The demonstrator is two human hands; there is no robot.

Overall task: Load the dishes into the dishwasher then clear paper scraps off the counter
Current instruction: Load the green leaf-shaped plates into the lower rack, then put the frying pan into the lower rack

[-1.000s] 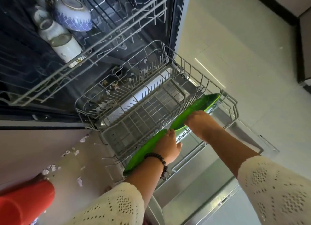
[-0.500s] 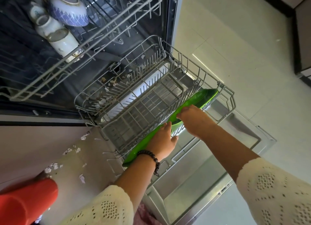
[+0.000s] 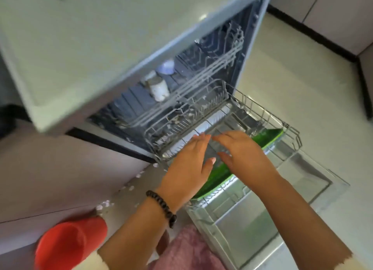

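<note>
Below, left hand [image 3: 186,168] and right hand [image 3: 245,156] hovering apart, fingers loose, holding nothing. Green plate [image 3: 268,137] standing on edge along near side of lower rack [image 3: 292,132]. Likely light, stiff, slick plastic; best gripped by rim. Wire tines crowding close; open door [image 3: 302,178] below, free room above.

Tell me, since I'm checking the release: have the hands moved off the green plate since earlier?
Yes. Both hands, left and right, have let go and lifted open above the plate, which stays in the lower rack.
</note>
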